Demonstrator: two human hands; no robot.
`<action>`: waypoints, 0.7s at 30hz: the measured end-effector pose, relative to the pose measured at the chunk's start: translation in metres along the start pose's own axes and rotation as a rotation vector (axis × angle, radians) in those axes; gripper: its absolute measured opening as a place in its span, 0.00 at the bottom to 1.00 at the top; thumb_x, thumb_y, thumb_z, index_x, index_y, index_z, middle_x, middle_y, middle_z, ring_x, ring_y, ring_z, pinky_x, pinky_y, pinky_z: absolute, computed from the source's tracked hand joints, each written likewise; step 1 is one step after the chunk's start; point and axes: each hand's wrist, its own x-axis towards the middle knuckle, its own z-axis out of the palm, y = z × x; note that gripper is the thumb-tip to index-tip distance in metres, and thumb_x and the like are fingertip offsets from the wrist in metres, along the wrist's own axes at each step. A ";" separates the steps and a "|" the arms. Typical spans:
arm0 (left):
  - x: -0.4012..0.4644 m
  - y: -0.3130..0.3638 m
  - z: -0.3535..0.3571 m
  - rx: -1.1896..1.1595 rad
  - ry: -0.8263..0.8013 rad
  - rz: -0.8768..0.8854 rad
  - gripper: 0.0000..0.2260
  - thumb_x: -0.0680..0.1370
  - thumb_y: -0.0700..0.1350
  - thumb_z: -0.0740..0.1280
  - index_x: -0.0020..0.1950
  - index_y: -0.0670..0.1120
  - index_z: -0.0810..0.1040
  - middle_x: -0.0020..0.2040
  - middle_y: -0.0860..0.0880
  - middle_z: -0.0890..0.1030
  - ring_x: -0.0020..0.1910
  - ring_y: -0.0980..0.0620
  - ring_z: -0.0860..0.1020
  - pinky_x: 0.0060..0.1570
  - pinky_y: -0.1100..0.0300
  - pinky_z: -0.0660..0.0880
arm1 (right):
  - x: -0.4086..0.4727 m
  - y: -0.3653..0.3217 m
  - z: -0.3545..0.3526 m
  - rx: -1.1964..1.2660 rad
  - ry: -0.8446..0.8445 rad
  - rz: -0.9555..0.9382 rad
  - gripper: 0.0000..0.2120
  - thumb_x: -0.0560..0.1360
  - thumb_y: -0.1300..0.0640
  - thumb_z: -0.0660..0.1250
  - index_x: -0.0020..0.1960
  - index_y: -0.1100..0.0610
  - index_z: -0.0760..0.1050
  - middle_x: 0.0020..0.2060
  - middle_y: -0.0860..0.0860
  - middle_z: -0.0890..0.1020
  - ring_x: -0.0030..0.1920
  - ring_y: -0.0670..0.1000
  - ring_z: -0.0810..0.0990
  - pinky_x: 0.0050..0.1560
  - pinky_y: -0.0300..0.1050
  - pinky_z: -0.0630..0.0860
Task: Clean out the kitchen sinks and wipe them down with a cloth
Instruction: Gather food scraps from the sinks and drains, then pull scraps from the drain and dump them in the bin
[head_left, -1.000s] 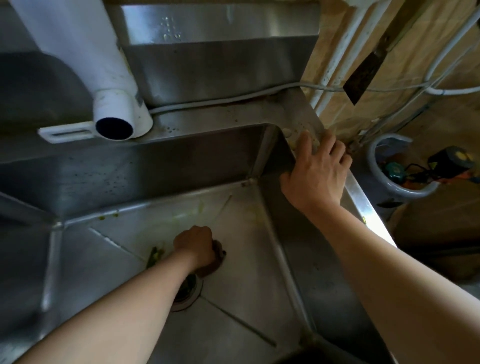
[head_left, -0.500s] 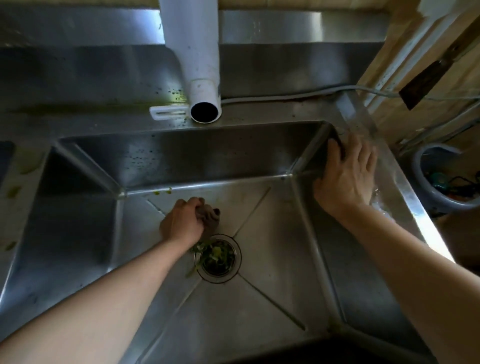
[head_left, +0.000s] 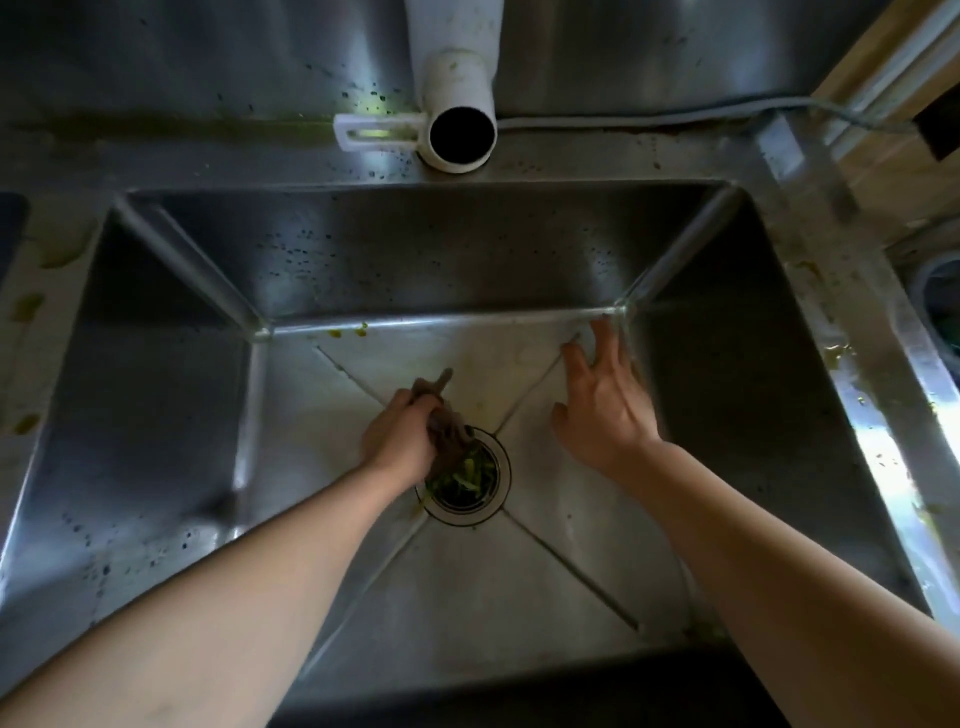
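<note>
Fingers (head_left: 415, 410) around cloth (head_left: 449, 436), drain (head_left: 465, 480) half-hidden

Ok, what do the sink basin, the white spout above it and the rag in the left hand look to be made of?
Sink basin: most likely stainless steel with a brushed finish, going by grey streaky reflections and pressed creases running to the drain.
White spout: probably plastic pipe, matte, thick-walled at its open end.
Rag: seemingly soft brownish cloth, bunched and crumpled in the left hand.

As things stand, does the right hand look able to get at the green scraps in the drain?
Probably yes. The right hand hangs open inside the sink, beside the drain. The left hand, gripping the cloth, covers only the drain's left edge; most green scraps lie exposed.
</note>
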 end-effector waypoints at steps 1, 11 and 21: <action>-0.006 0.005 0.005 -0.051 -0.010 -0.014 0.07 0.77 0.45 0.63 0.53 0.53 0.77 0.53 0.47 0.78 0.51 0.44 0.76 0.42 0.59 0.68 | -0.003 0.000 0.001 0.002 -0.025 0.008 0.28 0.74 0.55 0.66 0.71 0.55 0.61 0.75 0.57 0.47 0.72 0.62 0.56 0.64 0.53 0.70; -0.029 0.021 -0.006 -0.144 -0.045 0.063 0.12 0.74 0.43 0.63 0.56 0.54 0.76 0.55 0.51 0.74 0.56 0.47 0.75 0.50 0.60 0.70 | -0.020 0.000 0.004 0.008 -0.119 0.040 0.25 0.75 0.56 0.65 0.70 0.56 0.63 0.74 0.58 0.51 0.70 0.61 0.62 0.61 0.52 0.73; -0.019 0.001 -0.010 -0.336 -0.152 -0.210 0.11 0.73 0.37 0.60 0.43 0.53 0.75 0.47 0.46 0.79 0.46 0.44 0.77 0.40 0.58 0.70 | -0.020 -0.005 0.032 0.123 -0.325 0.021 0.27 0.73 0.68 0.60 0.71 0.58 0.63 0.68 0.56 0.63 0.65 0.59 0.66 0.63 0.54 0.72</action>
